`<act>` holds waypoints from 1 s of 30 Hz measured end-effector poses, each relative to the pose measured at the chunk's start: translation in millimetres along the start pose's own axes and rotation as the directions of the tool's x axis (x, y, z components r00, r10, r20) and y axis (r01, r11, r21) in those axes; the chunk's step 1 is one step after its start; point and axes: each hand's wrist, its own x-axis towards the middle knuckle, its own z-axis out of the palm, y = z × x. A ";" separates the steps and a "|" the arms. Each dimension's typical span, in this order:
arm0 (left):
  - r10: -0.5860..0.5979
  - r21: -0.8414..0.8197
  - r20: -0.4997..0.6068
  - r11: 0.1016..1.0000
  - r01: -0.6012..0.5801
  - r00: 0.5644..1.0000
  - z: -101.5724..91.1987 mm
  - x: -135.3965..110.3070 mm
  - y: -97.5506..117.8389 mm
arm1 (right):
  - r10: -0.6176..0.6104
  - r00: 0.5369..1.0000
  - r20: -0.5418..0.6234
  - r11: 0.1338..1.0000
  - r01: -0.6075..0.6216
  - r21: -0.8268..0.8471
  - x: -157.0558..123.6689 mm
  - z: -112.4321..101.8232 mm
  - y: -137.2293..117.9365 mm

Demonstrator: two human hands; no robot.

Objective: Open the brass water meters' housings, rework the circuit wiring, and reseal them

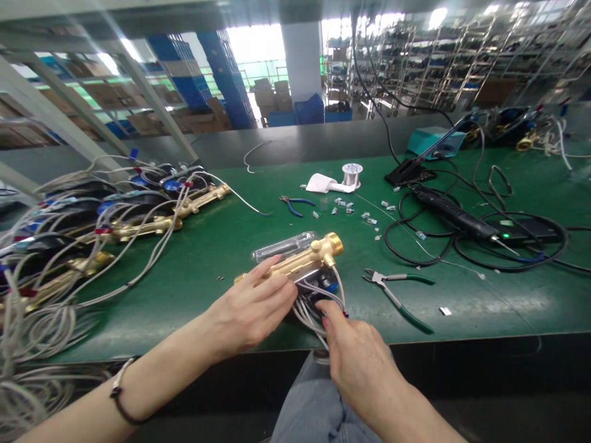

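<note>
A brass meter body [302,261] with a threaded end lies tilted near the front of the bench, a dark housing with a blue part under it. My left hand [258,301] grips the brass body from the left, fingers laid over its middle. Several grey wires [305,315] come out of the housing. My right hand [353,347] is closed at these wires, thumb and fingers drawn together; the fingertips are partly hidden. Just behind the body sits a clear plastic cover [284,246]. Green-handled cutting pliers [399,289] lie open to the right.
Several brass meters with wire bundles [138,227] crowd the left side. Small blue-handled pliers [295,203], a solder spool [352,175] and loose clear connectors [344,204] lie farther back. On the right are a corded black electric screwdriver [455,212] and a soldering iron stand [409,172].
</note>
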 end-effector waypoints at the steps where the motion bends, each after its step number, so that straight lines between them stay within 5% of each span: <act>1: -0.007 -0.007 -0.002 1.000 0.007 1.000 -0.6 2.5 -0.5 | 0.006 1.000 0.007 1.000 -0.006 -0.009 0.2 -1.1 -0.6; 9: -0.021 -0.007 0.022 1.000 0.021 1.000 -3.1 11.7 -3.4 | 0.026 0.998 0.065 0.999 -0.023 -0.044 1.0 -7.3 -4.3; 13: -0.124 -0.050 0.077 0.990 0.128 0.989 -7.0 22.3 1.2 | 0.042 0.996 0.080 0.996 -0.035 -0.086 1.2 -7.1 -7.8; 17: -0.288 -0.089 0.227 0.945 0.314 0.930 -17.1 42.6 9.7 | 0.049 0.995 0.088 0.992 -0.038 -0.119 0.2 -6.3 -9.9; 21: -0.331 -0.087 0.276 0.926 0.367 0.902 -25.6 50.4 14.1 | 0.046 0.997 0.067 0.994 -0.039 -0.100 -1.3 -6.7 -7.5; 30: -0.534 -0.117 0.270 0.808 0.577 0.802 -52.4 15.0 2.9 | -0.074 0.997 -0.034 0.997 0.073 -0.037 -11.3 -4.1 -1.0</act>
